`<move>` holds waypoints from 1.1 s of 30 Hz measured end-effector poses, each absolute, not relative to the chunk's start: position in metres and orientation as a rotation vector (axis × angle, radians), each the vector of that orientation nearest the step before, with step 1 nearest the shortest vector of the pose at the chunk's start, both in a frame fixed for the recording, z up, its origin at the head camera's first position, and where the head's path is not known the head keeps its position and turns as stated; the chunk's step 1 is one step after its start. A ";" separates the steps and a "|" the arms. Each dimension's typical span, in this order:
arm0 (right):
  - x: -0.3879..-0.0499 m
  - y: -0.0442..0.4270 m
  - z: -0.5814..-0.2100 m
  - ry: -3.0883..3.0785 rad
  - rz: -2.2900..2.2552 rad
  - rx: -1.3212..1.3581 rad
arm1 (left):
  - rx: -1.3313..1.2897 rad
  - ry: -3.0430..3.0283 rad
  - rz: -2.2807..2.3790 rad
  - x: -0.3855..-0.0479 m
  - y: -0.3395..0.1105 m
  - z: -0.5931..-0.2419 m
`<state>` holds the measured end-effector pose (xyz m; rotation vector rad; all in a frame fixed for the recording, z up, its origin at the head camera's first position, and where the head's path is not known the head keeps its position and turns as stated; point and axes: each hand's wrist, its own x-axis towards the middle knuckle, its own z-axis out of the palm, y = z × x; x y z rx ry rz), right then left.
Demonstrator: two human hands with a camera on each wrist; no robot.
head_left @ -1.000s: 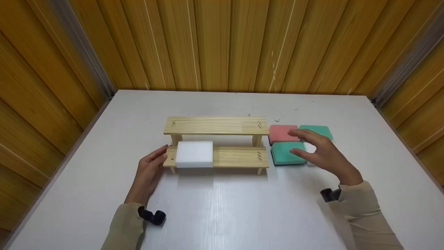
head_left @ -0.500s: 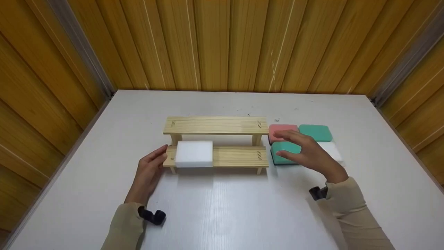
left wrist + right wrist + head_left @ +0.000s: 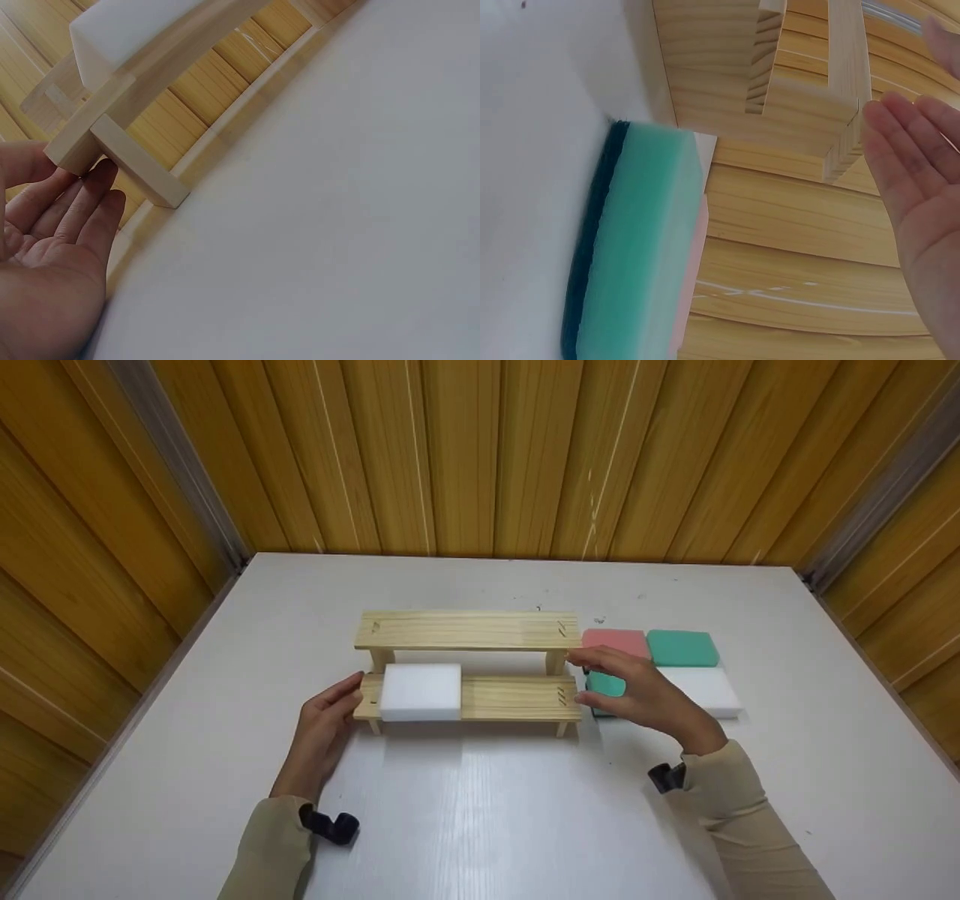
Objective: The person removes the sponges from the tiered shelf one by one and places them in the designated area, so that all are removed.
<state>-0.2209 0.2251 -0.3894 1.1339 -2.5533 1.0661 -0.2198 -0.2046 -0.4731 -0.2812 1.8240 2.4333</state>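
Note:
A two-tier wooden rack [image 3: 517,701] stands mid-table, with a white sponge block [image 3: 420,690] on the left part of its lower tier. My left hand [image 3: 319,735] holds the lower tier's left end; in the left wrist view the thumb lies at the board's end and the fingers [image 3: 94,195] reach beneath it. At the other end, my right hand [image 3: 649,697] has thumb and fingers spread. Its fingertips [image 3: 889,116] are at the rack's right side; whether they touch is unclear. Below that hand, a green sponge [image 3: 641,240] with a dark scouring layer is partly covered in the head view.
Beside the rack on the right lie a pink sponge [image 3: 615,640], another green sponge [image 3: 682,649] and a second white sponge [image 3: 709,691]. The white table [image 3: 480,810] is enclosed by wood-patterned panels [image 3: 465,457] at the back and sides.
My right hand has moved left from over the sponges to the rack's right end, uncovering the white sponge on the right. The left hand and the rack stay in place.

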 end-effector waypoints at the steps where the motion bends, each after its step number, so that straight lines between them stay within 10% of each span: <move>1: -0.221 0.224 -0.390 -2.556 1.068 1.140 | -0.282 1.826 2.431 -0.220 -0.205 -0.473; 33: -0.226 0.175 -0.398 -2.672 1.250 1.239 | -0.258 1.824 2.439 -0.218 -0.205 -0.472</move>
